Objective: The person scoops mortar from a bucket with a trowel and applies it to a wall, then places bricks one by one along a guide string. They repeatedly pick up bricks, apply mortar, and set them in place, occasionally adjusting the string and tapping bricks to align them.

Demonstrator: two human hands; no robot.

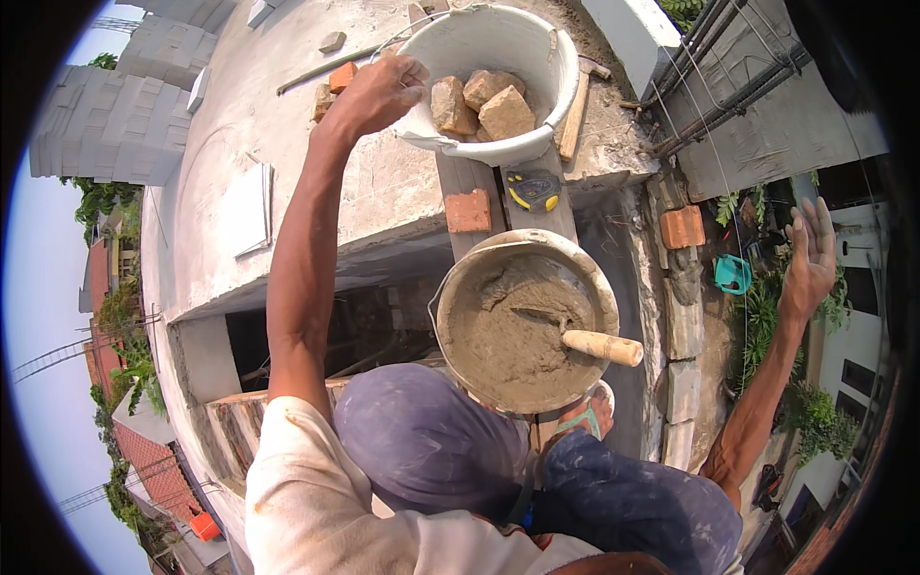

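has a broken orange brick [342, 77] just left of the left hand [393, 88]; holds that hand curled closed at the rim of a white bucket [548, 72], cannot tell whether gripping its handle. shows rough stones [503, 107] inside. between the hands, nearer the knees, has a pail [586, 261] of grey mortar [479, 335], then a tape measure [534, 190], then a trowel [604, 347] with its wooden handle over the pail's edge toward the right hand [812, 254]. holds this one up, open, well apart from both containers.

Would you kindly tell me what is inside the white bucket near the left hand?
The white bucket holds at least three rough, tan chunks; the part of its bottom beneath them is covered, so anything there cannot be seen.
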